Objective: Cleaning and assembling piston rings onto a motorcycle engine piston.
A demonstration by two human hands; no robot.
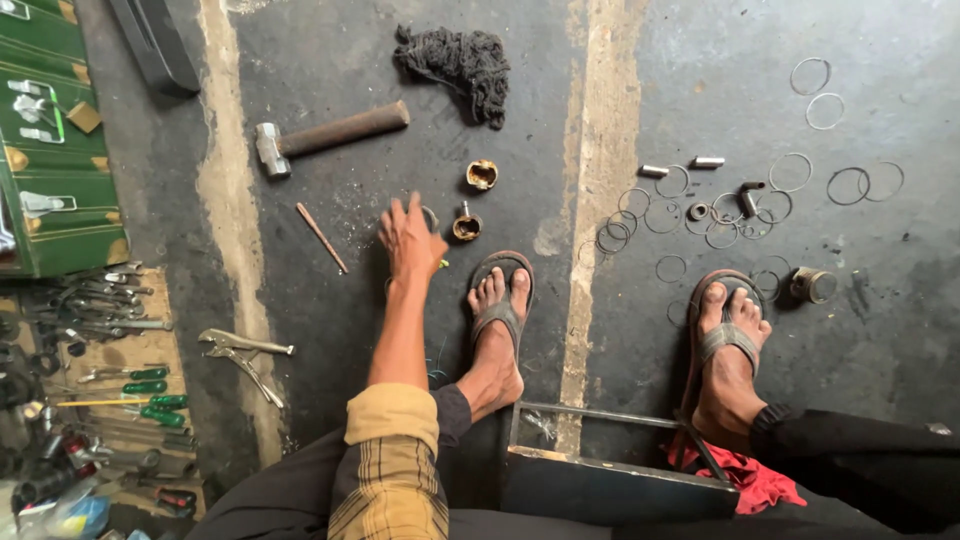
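Brass-coloured fittings (466, 226) sit on the dark concrete floor (330, 60) just right of the left hand (410, 240), which reaches down with fingers spread over a small round part (431, 216), gripping nothing visibly. A second brass piece (482, 175) lies just beyond. Hammer (325, 134), thin rod (321, 237) and scattered wire rings (700, 205) stay within reach. No right hand shows.

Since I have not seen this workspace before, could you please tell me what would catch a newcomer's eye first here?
The left hand reaches down to the dark concrete floor, fingers spread beside a small brass fitting. Above it lie a sledgehammer with a rusty handle and a dark crumpled rag. To the right, thin wire rings are scattered before the sandalled right foot.
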